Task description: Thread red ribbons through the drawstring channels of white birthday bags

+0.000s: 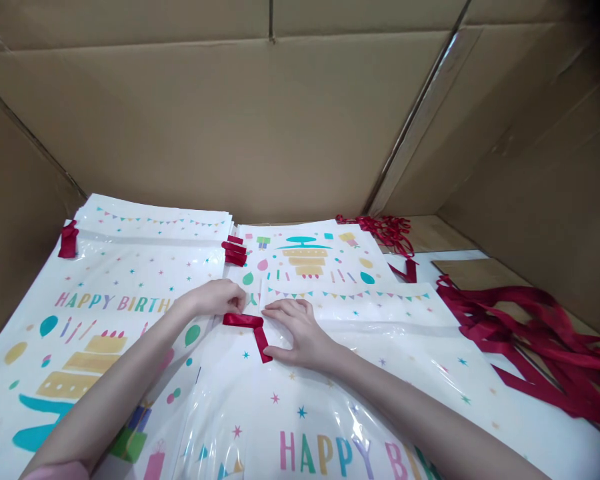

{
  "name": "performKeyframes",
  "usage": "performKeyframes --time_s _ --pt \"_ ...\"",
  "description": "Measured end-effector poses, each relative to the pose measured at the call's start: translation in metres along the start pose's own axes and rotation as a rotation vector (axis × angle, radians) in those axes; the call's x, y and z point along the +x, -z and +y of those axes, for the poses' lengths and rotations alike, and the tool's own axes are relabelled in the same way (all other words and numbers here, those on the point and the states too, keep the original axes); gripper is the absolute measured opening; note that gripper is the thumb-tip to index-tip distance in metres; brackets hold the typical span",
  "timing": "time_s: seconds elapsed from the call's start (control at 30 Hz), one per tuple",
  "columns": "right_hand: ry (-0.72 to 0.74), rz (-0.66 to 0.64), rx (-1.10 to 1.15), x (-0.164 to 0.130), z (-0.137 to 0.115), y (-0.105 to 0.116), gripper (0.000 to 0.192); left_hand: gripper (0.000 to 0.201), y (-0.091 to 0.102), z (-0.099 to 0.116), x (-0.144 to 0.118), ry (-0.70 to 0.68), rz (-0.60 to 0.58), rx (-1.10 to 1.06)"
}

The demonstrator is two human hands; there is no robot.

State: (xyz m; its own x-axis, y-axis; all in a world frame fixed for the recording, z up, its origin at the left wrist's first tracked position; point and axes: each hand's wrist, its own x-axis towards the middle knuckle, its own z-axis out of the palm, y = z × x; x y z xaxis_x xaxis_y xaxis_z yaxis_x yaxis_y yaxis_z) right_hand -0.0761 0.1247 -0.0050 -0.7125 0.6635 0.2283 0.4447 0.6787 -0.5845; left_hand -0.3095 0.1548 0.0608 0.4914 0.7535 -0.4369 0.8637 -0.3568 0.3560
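Observation:
A dark red satin ribbon (pixel 243 321) sticks out from the edge of a white plastic birthday bag (pixel 360 373) and bends downward. My left hand (pixel 223 297) is just above the ribbon, its fingers curled down at the bag's edge; what they pinch, if anything, is hidden. My right hand (pixel 297 331) lies on the bag with fingers stretched out and thumb apart. Its thumb tip touches or nearly touches the ribbon's lower end. To the left is a stack of similar bags (pixel 145 267), printed with a cake, balloons and lettering.
Another printed bag (pixel 315 250) lies behind my hands. Folded red ribbons (pixel 235 251) stick out at the left stack's edge. Loose red ribbons (pixel 545 333) are heaped at the right, and a thinner bunch (pixel 385 230) lies at the back. Tall cardboard walls (pixel 220 133) enclose the area.

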Motion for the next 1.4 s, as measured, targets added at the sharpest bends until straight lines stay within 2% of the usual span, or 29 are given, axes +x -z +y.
performKeyframes --time_s 0.1,0.17,0.37,0.43,0.57,0.63,0.87,1.07,1.13,1.3,1.4 --pt "0.005 0.006 0.004 0.000 0.000 0.000 0.061 0.008 0.010 -0.012 -0.010 0.080 -0.060 0.029" --pt "0.007 0.013 0.007 0.000 0.000 0.001 0.060 0.010 0.009 -0.011 -0.011 0.070 -0.055 0.057" --pt "-0.023 -0.007 0.004 0.000 -0.002 0.002 0.059 0.019 -0.011 0.013 0.003 -0.084 0.096 0.085" --pt "-0.028 -0.009 0.002 0.000 -0.002 0.002 0.060 0.017 -0.012 0.016 0.004 -0.090 0.114 0.071" --pt "-0.030 -0.011 0.006 0.000 -0.001 0.001 0.060 0.004 -0.002 0.011 -0.002 0.015 0.004 0.040" --pt "-0.031 -0.008 0.008 0.000 -0.001 0.000 0.060 0.004 0.000 0.009 -0.004 0.029 -0.025 0.038" --pt "-0.039 -0.018 0.010 0.001 -0.001 0.001 0.061 0.018 -0.023 0.016 0.011 -0.121 0.159 0.014" --pt "-0.036 -0.021 0.010 0.001 -0.001 0.000 0.060 0.004 -0.011 0.013 0.005 0.014 0.033 0.021" --pt "-0.038 -0.027 0.017 0.001 -0.001 0.000 0.060 0.006 -0.010 0.014 0.004 0.029 0.049 0.061" --pt "-0.047 -0.009 0.022 0.002 -0.002 0.000 0.061 0.018 -0.023 0.017 0.010 -0.052 0.143 0.067" --pt "-0.039 -0.012 0.025 0.001 -0.002 0.001 0.062 0.016 -0.024 0.018 0.011 -0.038 0.141 0.039"
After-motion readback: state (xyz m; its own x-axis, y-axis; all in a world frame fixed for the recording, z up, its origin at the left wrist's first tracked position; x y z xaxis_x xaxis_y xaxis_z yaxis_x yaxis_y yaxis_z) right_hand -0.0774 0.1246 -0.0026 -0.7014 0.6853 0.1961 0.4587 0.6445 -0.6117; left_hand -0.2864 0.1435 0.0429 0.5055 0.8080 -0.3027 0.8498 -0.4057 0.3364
